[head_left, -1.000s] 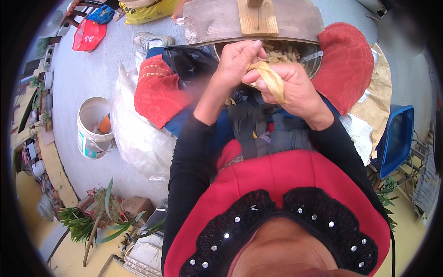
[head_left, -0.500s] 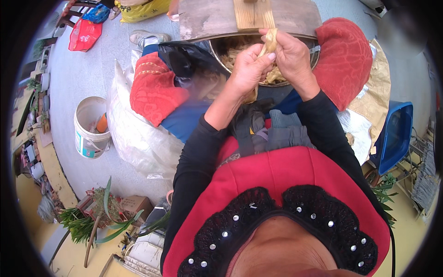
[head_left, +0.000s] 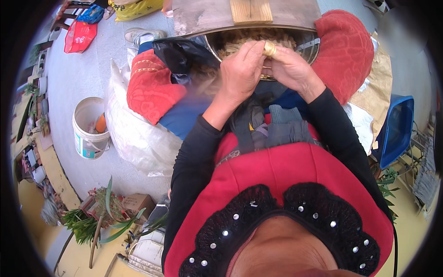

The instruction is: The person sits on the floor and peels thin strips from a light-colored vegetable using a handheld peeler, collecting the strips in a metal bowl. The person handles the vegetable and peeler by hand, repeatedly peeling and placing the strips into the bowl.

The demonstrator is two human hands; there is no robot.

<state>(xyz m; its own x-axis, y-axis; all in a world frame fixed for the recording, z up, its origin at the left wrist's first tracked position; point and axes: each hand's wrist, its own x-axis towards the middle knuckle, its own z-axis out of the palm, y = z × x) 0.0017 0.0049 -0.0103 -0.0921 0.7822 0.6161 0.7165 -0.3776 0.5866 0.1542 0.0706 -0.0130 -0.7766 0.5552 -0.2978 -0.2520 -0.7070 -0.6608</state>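
A pale yellow, husk-like strip [head_left: 269,49] is wound into a small roll at the fingertips of my right hand [head_left: 293,68]. My left hand [head_left: 241,70] is closed against it, its fingers bent and pinched next to the roll. Both hands meet above the near rim of a round metal pot [head_left: 315,55], which holds many similar pale pieces [head_left: 277,37]. Part of the pot is covered by a wooden board [head_left: 203,16] with a lighter wood block [head_left: 251,11] on it. My fingers hide the strip's far end.
Red cloths [head_left: 345,51] cover my knees. A black plastic bag [head_left: 177,53] and a white sack [head_left: 138,143] lie left of the pot. Farther left stands a white bucket [head_left: 87,143]. To the right are brown paper [head_left: 380,87] and a blue tub [head_left: 398,134].
The strip stood up twisted between my fingers before; now it forms a short, tight roll at my right fingertips. My left hand has turned and shifted slightly left. More of the pot shows.
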